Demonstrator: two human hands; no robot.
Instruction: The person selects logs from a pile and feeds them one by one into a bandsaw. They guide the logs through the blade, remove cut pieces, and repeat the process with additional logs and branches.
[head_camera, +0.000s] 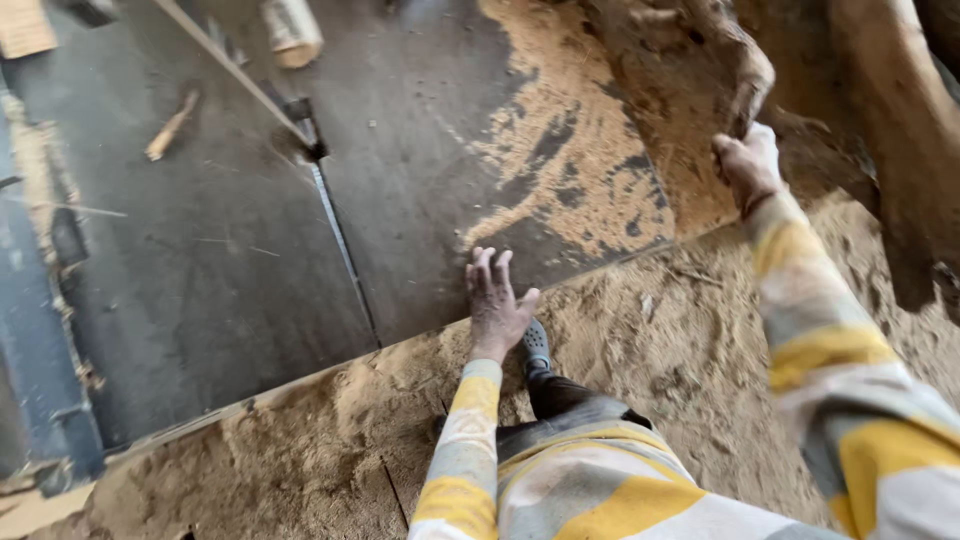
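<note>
A: So, biggest first — what fills the frame?

B: A dark metal tabletop (230, 260), taking up the left and centre, with a narrow slot running down it from upper left toward the middle. Sawdust (570, 150) lies piled on its upper right part, and more covers the floor (690, 350) along the bottom.

A: And the big piece of wood?

B: A rough log (690, 60) sits in the upper right corner, its near end over the sawdust-covered part of the tabletop. Its long axis appears to run from the upper right edge of the frame down toward the centre, with the blunt end pointing down-left toward the slot. A second, thicker trunk (890, 130) crosses beside it at the far right.

A: Hands?

B: The right hand (748, 162) reaches up to the log's near end, fingers curled against its underside; whether that grip fully closes on it I cannot tell. The left hand (495, 300) lies flat at the tabletop's near edge, fingers spread, holding nothing.

A: How far along does it look?

B: Judging by the layout, the log is not yet at the slot; it seems only steadied, with the shifting across the tabletop left to do.

A: Small bits?

B: A wood scrap (172, 125) at upper left, and a shoe (537, 345) below the left hand.
</note>
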